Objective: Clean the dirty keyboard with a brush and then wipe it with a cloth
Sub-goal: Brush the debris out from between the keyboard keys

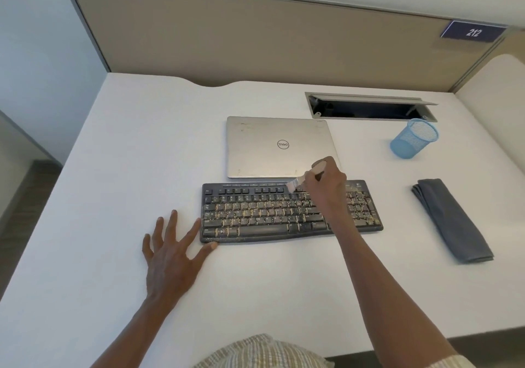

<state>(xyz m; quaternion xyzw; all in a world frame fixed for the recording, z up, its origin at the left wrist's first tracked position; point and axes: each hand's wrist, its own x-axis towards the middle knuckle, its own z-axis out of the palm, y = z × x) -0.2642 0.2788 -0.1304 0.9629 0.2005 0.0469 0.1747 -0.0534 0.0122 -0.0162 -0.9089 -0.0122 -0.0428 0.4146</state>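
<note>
A black keyboard [264, 214] lies on the white desk [113, 154], its keys speckled with pale crumbs and dust. My right hand [326, 186] is above its upper right part, shut on a small brush [301, 180] with a wooden handle. The bristles point left and down at the top key row. My left hand [173, 251] rests flat on the desk with fingers spread, thumb and forefinger touching the keyboard's left end. A folded grey cloth [451, 220] lies to the right of the keyboard.
A closed silver laptop [272, 143] sits just behind the keyboard. A blue mesh pen cup [413, 139] stands at the back right, near an open cable slot [369, 109] in the desk. A beige partition [255, 41] closes off the back.
</note>
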